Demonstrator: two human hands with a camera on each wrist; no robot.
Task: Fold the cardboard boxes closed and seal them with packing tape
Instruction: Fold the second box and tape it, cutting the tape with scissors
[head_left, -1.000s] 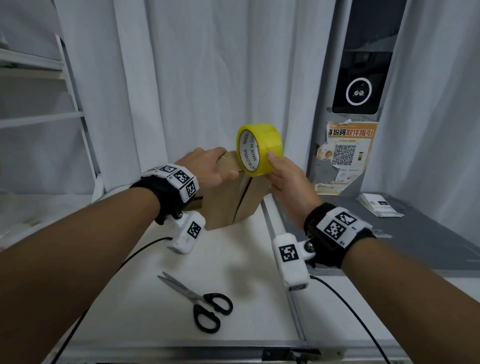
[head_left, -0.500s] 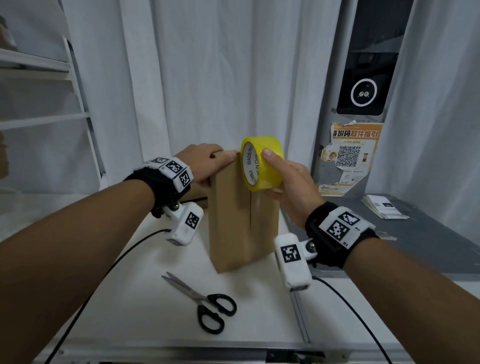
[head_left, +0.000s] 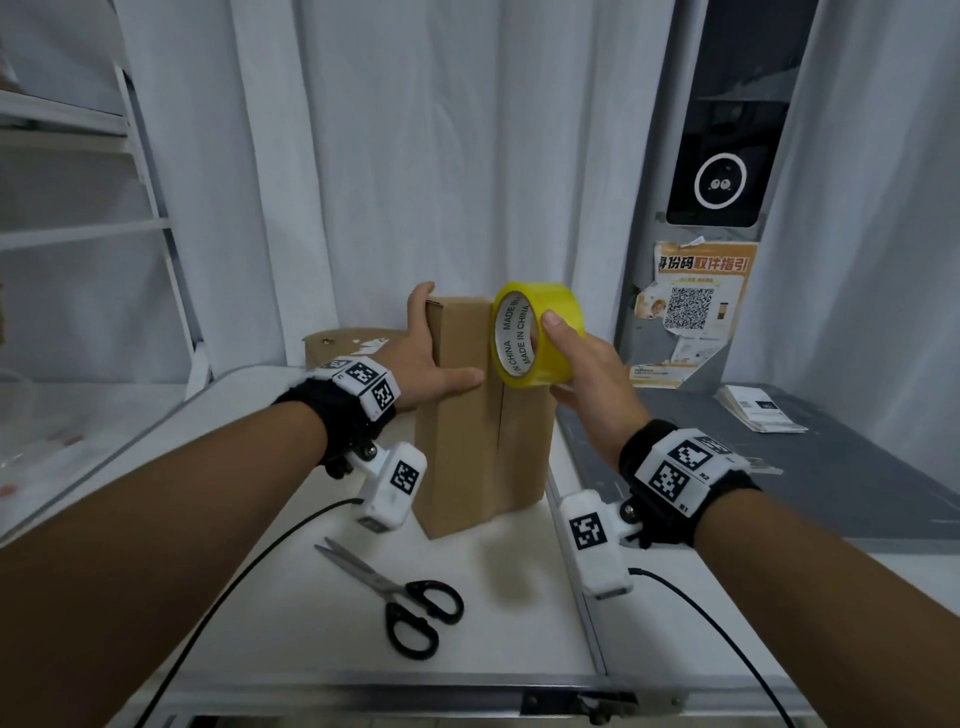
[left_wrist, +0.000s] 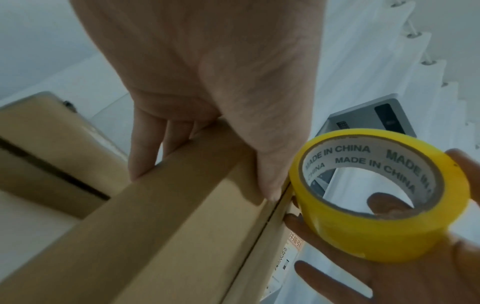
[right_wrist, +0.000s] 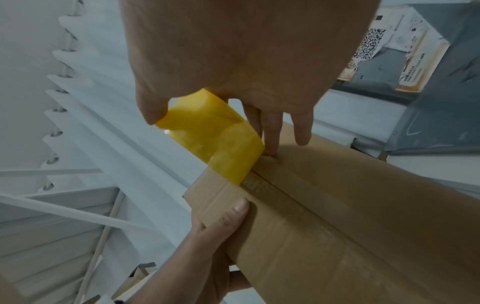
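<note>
box (head_left: 470, 415) now upright on desk (head_left: 270, 587), left hand (head_left: 421, 358) gripping it, right hand (head_left: 582, 364) holding tape roll (head_left: 540, 332) at flap seam, taping starting.

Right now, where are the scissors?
In the head view the scissors lie flat on the white table, near its front edge, just in front of the upright cardboard box and below the left hand.

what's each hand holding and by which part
Right hand grips the yellow tape roll by its outer rim, at the seam. Left hand clasps the upright cardboard box at its upper left edge.
</note>
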